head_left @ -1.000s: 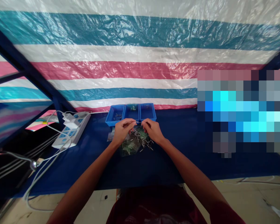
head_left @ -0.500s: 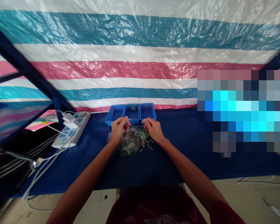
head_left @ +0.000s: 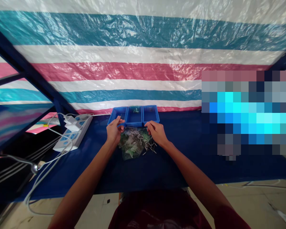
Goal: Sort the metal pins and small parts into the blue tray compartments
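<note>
My left hand (head_left: 113,129) is at the front edge of the left blue bin (head_left: 111,115), fingertips over its inside. Its thumb and forefinger pinch what looks like a thin metal pin, mostly hidden by the fingers. To the right, my right hand (head_left: 157,131) hovers at the edge of a heap of thin metal pins (head_left: 138,136), its fingers pinched together; anything inside them is too small to make out. Under and beside the pins lies a crumpled clear plastic bag (head_left: 132,150) with greenish parts in it.
The middle bin (head_left: 134,118) holds a small greenish item; the right bin (head_left: 150,114) adjoins it. A white power strip (head_left: 72,133) with plugs and loose cables lies at the left of the dark blue table (head_left: 152,178). Behind hangs a striped plastic sheet (head_left: 133,71). The right side is pixelated.
My left hand has moved left, from in front of the middle bin to the left bin, with its pin. My right hand has hardly moved.
</note>
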`<state>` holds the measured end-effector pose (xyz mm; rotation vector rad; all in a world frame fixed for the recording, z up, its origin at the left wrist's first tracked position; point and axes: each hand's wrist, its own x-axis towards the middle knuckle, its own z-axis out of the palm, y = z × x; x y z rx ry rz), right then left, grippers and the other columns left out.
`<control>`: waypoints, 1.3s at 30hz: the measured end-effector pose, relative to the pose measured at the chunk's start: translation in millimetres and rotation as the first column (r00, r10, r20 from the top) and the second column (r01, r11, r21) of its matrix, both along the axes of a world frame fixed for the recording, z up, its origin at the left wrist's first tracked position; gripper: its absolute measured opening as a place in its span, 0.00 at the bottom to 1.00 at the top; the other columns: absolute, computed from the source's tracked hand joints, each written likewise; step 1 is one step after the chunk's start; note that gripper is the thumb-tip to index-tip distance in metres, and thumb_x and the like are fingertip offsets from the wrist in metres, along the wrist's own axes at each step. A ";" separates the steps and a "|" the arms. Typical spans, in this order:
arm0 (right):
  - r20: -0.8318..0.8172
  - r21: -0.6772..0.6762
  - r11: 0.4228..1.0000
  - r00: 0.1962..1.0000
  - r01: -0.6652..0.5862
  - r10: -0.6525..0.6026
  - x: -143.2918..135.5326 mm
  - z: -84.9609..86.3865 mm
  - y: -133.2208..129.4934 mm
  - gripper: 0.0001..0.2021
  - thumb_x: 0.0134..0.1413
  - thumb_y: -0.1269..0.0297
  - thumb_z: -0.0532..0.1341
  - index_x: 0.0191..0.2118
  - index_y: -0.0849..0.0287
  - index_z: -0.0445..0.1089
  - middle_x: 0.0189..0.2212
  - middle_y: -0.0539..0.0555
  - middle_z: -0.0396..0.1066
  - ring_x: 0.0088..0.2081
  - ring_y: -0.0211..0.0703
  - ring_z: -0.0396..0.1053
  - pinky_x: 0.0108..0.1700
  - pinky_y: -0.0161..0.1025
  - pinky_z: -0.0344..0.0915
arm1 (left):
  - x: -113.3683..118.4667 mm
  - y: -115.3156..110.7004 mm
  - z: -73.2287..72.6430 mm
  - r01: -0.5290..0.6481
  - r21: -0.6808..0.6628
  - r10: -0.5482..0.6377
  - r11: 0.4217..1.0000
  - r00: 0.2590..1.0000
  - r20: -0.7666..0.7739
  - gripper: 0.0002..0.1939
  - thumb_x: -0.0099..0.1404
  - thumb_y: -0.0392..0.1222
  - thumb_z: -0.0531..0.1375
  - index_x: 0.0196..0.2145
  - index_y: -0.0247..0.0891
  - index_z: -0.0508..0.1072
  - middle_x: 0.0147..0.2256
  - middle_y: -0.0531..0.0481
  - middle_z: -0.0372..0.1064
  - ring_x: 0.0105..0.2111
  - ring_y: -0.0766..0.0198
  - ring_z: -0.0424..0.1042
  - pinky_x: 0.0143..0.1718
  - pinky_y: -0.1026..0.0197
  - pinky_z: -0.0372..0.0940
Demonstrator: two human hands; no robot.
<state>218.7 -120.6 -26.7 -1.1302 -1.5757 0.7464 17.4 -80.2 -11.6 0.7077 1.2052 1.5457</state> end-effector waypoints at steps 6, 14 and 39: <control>0.010 -0.007 1.000 1.000 -0.004 0.004 0.0 0.1 -0.3 0.16 0.63 0.57 0.52 0.32 0.57 0.72 0.21 0.47 0.67 0.22 0.35 0.66 0.29 0.33 0.61 | -2.1 0.0 2.9 0.035 0.002 -0.035 0.999 0.999 0.009 0.19 0.47 0.50 0.70 0.30 0.33 0.72 0.27 0.49 0.74 0.14 0.74 0.61 0.14 0.69 0.51; 0.107 0.073 0.997 0.994 0.003 -0.011 0.4 -0.9 0.9 0.11 0.61 0.62 0.56 0.32 0.59 0.73 0.23 0.49 0.69 0.25 0.38 0.66 0.32 0.35 0.61 | 3.6 -2.9 3.3 0.178 0.060 -0.169 0.982 0.976 -0.141 0.14 0.48 0.47 0.68 0.29 0.33 0.74 0.23 0.51 0.71 0.15 0.71 0.64 0.15 0.68 0.55; 0.627 0.122 0.966 0.772 -0.229 0.103 -3.3 -21.6 4.3 0.05 0.60 0.66 0.62 0.36 0.58 0.76 0.34 0.55 0.73 0.39 0.43 0.68 0.42 0.39 0.62 | 14.6 -20.9 -4.7 0.449 0.207 -0.156 0.869 0.647 -0.746 0.12 0.63 0.49 0.60 0.31 0.38 0.73 0.23 0.54 0.70 0.20 0.67 0.67 0.26 0.64 0.63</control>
